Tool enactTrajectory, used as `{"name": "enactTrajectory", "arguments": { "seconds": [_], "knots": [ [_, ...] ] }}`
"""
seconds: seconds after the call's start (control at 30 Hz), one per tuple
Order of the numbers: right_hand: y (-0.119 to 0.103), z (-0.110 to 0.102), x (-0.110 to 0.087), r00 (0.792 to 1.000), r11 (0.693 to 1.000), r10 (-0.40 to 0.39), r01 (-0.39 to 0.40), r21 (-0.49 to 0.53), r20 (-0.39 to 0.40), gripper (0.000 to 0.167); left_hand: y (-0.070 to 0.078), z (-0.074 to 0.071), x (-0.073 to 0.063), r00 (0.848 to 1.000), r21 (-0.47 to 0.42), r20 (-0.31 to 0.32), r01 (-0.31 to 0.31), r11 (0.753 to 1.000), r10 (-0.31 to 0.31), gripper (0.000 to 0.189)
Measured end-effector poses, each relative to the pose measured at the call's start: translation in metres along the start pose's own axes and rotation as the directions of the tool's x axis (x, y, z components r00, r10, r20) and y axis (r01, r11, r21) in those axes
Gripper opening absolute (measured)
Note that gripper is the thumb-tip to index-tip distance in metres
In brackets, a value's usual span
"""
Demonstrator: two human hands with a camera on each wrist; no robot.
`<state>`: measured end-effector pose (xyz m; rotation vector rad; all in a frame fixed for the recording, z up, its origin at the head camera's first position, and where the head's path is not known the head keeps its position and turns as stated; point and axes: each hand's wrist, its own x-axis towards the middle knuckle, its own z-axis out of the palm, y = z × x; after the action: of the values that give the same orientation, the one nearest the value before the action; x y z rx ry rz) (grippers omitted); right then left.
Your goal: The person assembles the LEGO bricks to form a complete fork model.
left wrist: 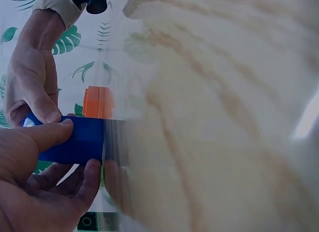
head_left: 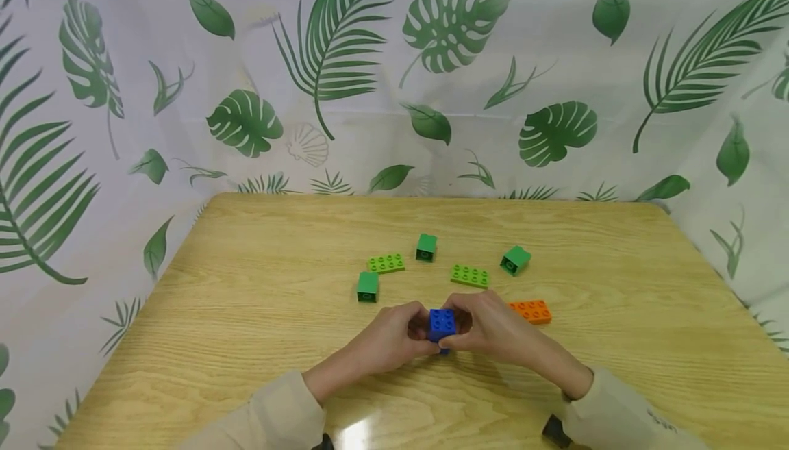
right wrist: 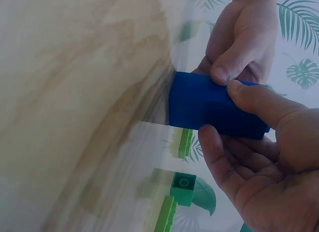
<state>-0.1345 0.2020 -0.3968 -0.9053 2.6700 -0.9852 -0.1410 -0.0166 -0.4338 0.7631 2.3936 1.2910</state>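
Both in now — left hand (head_left: 392,338) and right hand (head_left: 495,327) pinch the upright blue block (head_left: 442,322) — and level pressure should keep it square.

Blue block (head_left: 442,325): taller than wide, four studs on top, two by two. Upright, base on counter (head_left: 277,285), pinched by left hand (head_left: 391,339) and right hand (head_left: 490,327). Any seam too dim to tell.
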Motion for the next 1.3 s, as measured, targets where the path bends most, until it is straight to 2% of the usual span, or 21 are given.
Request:
{"name": "enactTrajectory", "arguments": {
  "seconds": [0.77,1.03,1.3],
  "knots": [
    [0.0035,0.0065,-0.0024,0.999,0.997,0.045,-0.043,0.065,-0.031,0.025,0.0006,-0.0016,0.0002,1.000,-0.030,0.011,0.008,1.000,-0.007,0.026],
    [0.0034,0.0078,-0.0031,0.998,0.995,0.054,-0.051,0.080,-0.035,0.025,-0.0003,-0.0017,0.0003,1.000,-0.028,0.005,-0.003,1.000,0.003,0.026],
    [0.0035,0.0102,-0.0044,0.995,0.989,0.097,-0.093,0.112,-0.031,0.027,0.0000,-0.0010,0.0002,1.000,-0.024,0.002,-0.018,1.000,0.018,0.025]
  ]
}}
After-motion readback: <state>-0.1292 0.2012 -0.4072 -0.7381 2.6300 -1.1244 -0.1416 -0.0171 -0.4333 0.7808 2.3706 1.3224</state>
